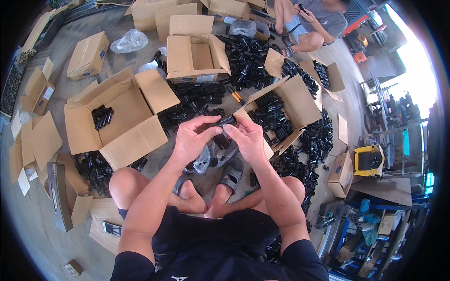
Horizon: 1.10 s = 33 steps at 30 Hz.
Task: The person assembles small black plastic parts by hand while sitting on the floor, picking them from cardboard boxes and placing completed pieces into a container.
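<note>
Both my hands are raised in front of me, fingers closed round a black tube-shaped part (pixel 227 120). My left hand (pixel 194 136) pinches its left end and my right hand (pixel 248 136) its right end. A second dark cylindrical piece (pixel 221 142) shows just under the fingers; whether it joins the first cannot be made out. Right of my hands stands an open cardboard box (pixel 304 100) filled with rows of similar black parts. To the left, a larger open box (pixel 124 110) has a small cluster of black parts (pixel 102 117) inside.
Heaps of black parts (pixel 243 61) cover the floor ahead and to the right. Another open box (pixel 192 51) stands farther off, near a closed carton (pixel 88 55). A co-worker (pixel 311 25) sits at the far right, holding a dark object. A phone (pixel 112 228) lies on cardboard at my left.
</note>
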Each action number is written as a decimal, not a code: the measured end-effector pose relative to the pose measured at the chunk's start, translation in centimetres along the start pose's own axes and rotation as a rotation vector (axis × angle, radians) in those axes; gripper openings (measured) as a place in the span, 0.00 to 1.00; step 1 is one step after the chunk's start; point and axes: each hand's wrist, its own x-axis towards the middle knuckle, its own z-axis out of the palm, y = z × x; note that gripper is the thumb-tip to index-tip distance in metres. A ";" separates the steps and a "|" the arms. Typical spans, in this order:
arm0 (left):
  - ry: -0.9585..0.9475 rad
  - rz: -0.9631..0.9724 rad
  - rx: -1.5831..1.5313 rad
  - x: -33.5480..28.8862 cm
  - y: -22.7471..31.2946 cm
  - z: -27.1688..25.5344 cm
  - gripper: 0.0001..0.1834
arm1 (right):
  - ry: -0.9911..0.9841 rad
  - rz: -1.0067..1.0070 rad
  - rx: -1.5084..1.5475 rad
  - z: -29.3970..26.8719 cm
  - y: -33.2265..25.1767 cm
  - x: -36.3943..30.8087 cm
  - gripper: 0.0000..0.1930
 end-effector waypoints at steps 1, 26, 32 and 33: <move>-0.005 -0.007 0.009 0.0 0.0 0.0 0.17 | -0.001 -0.007 -0.024 0.0 0.0 0.0 0.15; 0.450 -0.079 -0.445 1.9 -0.6 -3.9 0.10 | -0.071 0.233 -1.516 -8.7 27.6 1.3 0.10; 0.484 -0.126 -0.509 3.3 -1.3 -4.3 0.12 | -0.093 0.339 -1.563 -7.7 30.6 3.2 0.19; 0.480 -0.126 -0.516 3.7 -1.5 -4.2 0.12 | -0.085 0.374 -1.545 -7.4 30.7 3.6 0.18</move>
